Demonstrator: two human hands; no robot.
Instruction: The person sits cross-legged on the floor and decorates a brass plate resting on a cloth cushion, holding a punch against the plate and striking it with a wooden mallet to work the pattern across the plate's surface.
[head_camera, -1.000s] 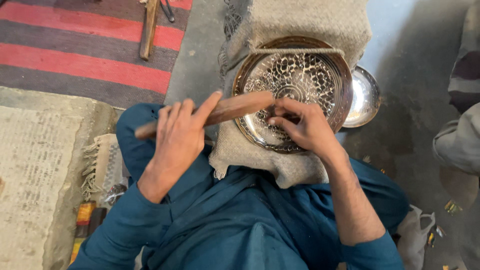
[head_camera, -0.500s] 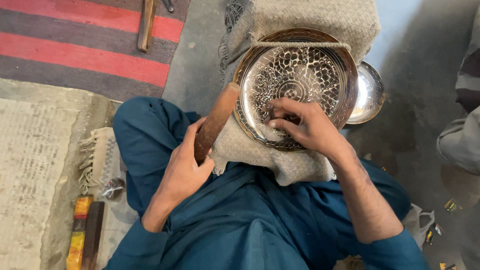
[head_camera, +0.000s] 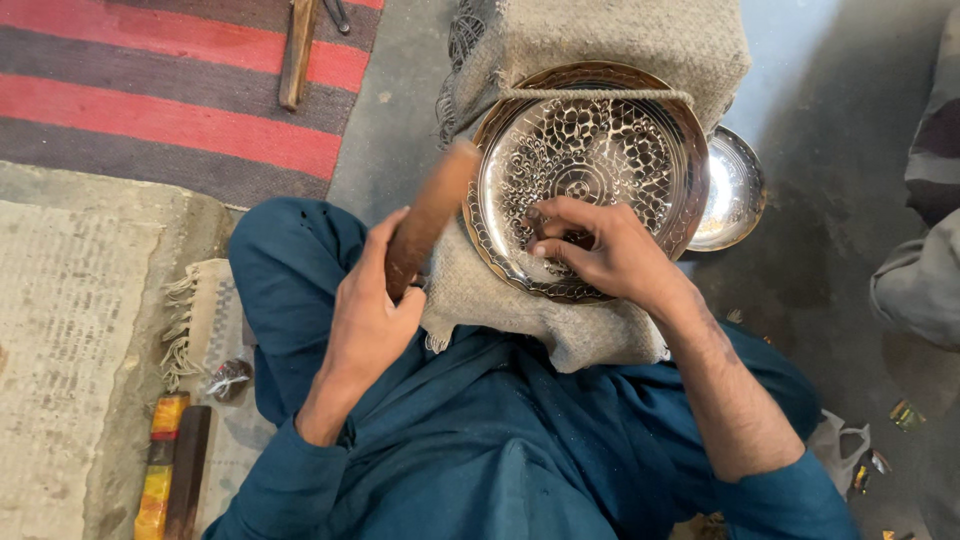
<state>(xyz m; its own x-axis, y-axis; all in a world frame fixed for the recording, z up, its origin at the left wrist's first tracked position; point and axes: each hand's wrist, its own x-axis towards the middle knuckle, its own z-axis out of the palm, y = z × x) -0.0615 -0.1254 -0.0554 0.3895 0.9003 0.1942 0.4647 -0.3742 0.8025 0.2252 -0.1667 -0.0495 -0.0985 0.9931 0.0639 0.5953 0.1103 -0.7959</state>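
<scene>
Since the earlier frame, the wooden mallet (head_camera: 425, 215) has swung from lying across the work to a steep diagonal, its head now close beside the left rim of the engraved metal plate (head_camera: 590, 150). Left hand (head_camera: 365, 310) is closed around the mallet's lower shaft. Right hand (head_camera: 600, 250) rests on the plate's lower half, fingertips pinched together as if on a small tool; the tool itself is hidden, so I cannot confirm it.

Plate sits tilted on a coarse woven cushion (head_camera: 600, 40), in front of the seated person's lap. By my judgement the work is well advanced: dense floral and honeycomb relief covers nearly the whole face, bright and polished. A plain shiny bowl (head_camera: 735, 190) lies behind the plate's right edge.
</scene>
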